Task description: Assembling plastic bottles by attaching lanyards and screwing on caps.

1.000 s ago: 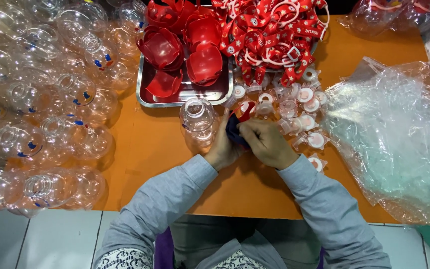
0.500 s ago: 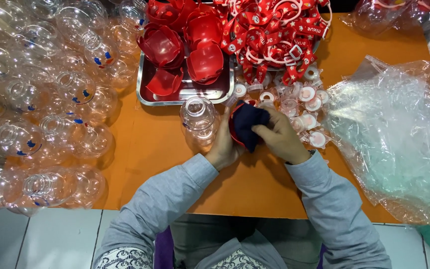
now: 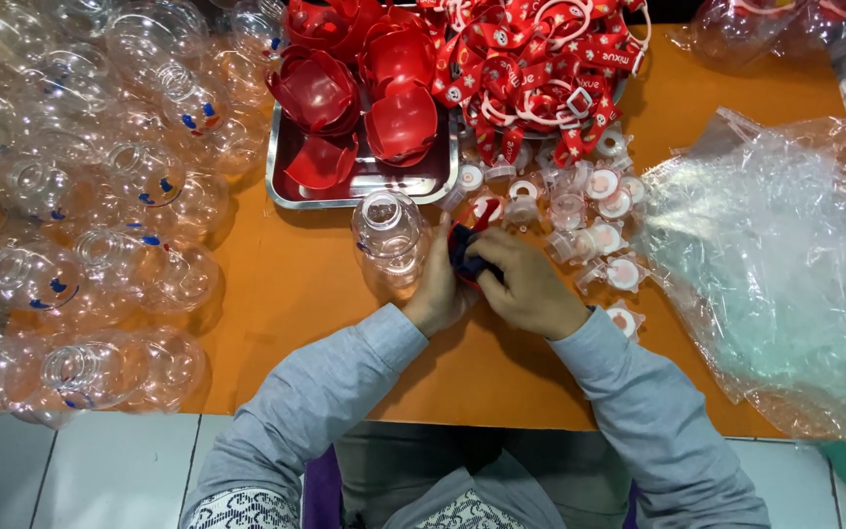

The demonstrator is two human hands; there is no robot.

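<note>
My left hand (image 3: 440,284) cups a red plastic half-shell (image 3: 469,217) near the middle of the orange table (image 3: 286,294). My right hand (image 3: 526,284) presses a dark blue cloth (image 3: 467,260) into that shell. A clear round bottle (image 3: 387,235) stands upright just left of my left hand, touching it. Both hands are closed around shell and cloth together.
A steel tray (image 3: 364,186) holds several red half-shells (image 3: 399,122). Red printed ribbons (image 3: 531,69) are heaped behind. Small white-and-clear caps (image 3: 594,211) lie to the right. Clear bottles (image 3: 100,196) crowd the left side. Crumpled clear plastic bags (image 3: 775,255) fill the right.
The cloth has gone deeper into the red shell under my right hand, and both hands have shifted slightly toward me. The bottle has stayed in place.
</note>
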